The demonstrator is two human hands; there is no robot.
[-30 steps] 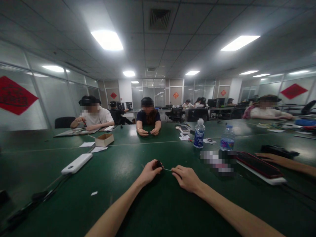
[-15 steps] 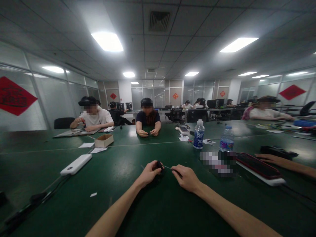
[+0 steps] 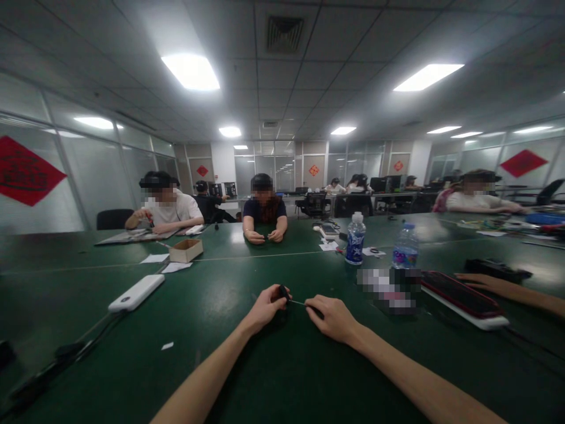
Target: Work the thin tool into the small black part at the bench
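Note:
My left hand (image 3: 266, 309) is closed around a small black part (image 3: 283, 292), pinched between thumb and fingers; its exact kind is too small to make out. A screwdriver (image 3: 298, 302) is gripped in my right hand (image 3: 332, 317), with its dark handle mostly hidden by the fingers. The thin metal shaft points left and its tip meets the black part. Both hands are low over the green table (image 3: 229, 365), close together.
To the left lie a white power bank (image 3: 136, 293) with a cable, a cardboard box (image 3: 186, 250) and papers. On the right stand two bottles, a blue-labelled one (image 3: 355, 238) and a clear one (image 3: 405, 246), near a phone (image 3: 461, 294). A co-worker's hand (image 3: 485, 282) rests beyond it.
The black part has tilted slightly in my left hand. Both hands otherwise keep almost the same place, with the screwdriver still against the part.

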